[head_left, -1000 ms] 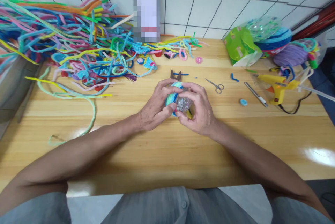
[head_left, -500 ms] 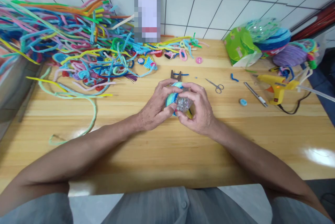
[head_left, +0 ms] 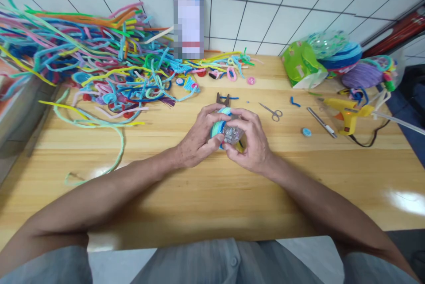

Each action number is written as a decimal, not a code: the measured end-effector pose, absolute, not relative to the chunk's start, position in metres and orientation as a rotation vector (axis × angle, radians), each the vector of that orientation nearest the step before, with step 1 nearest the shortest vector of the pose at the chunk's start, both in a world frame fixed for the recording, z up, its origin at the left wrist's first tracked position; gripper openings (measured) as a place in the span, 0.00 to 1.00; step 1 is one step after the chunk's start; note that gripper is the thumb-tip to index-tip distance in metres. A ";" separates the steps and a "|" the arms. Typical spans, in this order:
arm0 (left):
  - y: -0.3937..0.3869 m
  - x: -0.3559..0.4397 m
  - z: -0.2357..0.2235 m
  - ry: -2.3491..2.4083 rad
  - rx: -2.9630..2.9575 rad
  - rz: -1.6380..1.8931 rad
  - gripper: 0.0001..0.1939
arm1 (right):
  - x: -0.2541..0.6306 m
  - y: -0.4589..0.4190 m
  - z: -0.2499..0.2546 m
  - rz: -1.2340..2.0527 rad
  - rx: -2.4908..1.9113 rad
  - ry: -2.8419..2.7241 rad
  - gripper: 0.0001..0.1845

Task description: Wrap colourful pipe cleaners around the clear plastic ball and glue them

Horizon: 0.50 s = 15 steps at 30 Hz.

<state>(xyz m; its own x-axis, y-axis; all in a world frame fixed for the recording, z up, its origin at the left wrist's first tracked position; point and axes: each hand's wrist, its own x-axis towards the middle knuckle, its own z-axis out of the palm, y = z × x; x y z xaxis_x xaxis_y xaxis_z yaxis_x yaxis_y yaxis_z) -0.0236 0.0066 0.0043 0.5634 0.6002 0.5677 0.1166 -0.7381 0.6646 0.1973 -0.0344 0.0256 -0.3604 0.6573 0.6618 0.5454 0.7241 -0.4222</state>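
Between my two hands is a clear plastic, rounded piece (head_left: 232, 134), partly wrapped in blue and light green pipe cleaner. My left hand (head_left: 199, 137) grips the wrapped side, its thumb pressed on the edge. From the other side, the fingers of my right hand (head_left: 253, 144) curl round the clear end. A bit of red shows near both thumbs. On the table just behind and under the hands lie pliers (head_left: 223, 99), with dark jaws and a yellow handle partly hidden. A short dark blue pipe cleaner piece (head_left: 234, 98) lies by the jaws.
A big heap of coloured pipe cleaners (head_left: 99, 63) fills the left back. Small scissors (head_left: 271, 112), a utility knife (head_left: 321, 122), a blue coil (head_left: 307, 132) and a yellow glue gun (head_left: 348, 113) lie to the right. Behind them stands a green pack (head_left: 302, 63). A phone (head_left: 188, 23) leans against the tiles.
The view has tilted slightly, so the background sits a little lower. Both hands keep nearly the same hold on the wrapped plastic piece.
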 end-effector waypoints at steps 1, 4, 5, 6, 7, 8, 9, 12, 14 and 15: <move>0.007 -0.023 0.004 0.564 2.221 1.116 0.21 | 0.197 -0.034 0.025 0.160 -0.908 -2.046 0.33; 0.006 -0.023 0.003 0.552 2.208 1.145 0.22 | 0.197 -0.034 0.024 0.155 -0.904 -2.038 0.32; 0.006 -0.023 0.003 0.558 2.208 1.152 0.21 | 0.198 -0.033 0.023 0.155 -0.904 -2.038 0.32; 0.006 -0.022 0.003 0.569 2.211 1.159 0.21 | 0.198 -0.032 0.023 0.154 -0.900 -2.039 0.32; 0.006 -0.022 0.003 0.578 2.219 1.166 0.21 | 0.199 -0.031 0.022 0.151 -0.892 -2.040 0.32; 0.006 -0.021 0.003 0.585 2.229 1.175 0.21 | 0.200 -0.030 0.021 0.147 -0.882 -2.040 0.32; 0.006 -0.021 0.003 0.590 2.238 1.185 0.21 | 0.201 -0.029 0.021 0.144 -0.875 -2.039 0.31; 0.008 -0.019 0.002 0.603 2.244 1.195 0.21 | 0.204 -0.025 0.019 0.154 -0.884 -2.042 0.31; 0.010 -0.018 0.002 0.620 2.232 1.187 0.21 | 0.204 -0.023 0.018 0.175 -0.903 -2.046 0.31; 0.011 -0.018 0.001 0.625 2.225 1.183 0.21 | 0.204 -0.023 0.018 0.184 -0.910 -2.046 0.31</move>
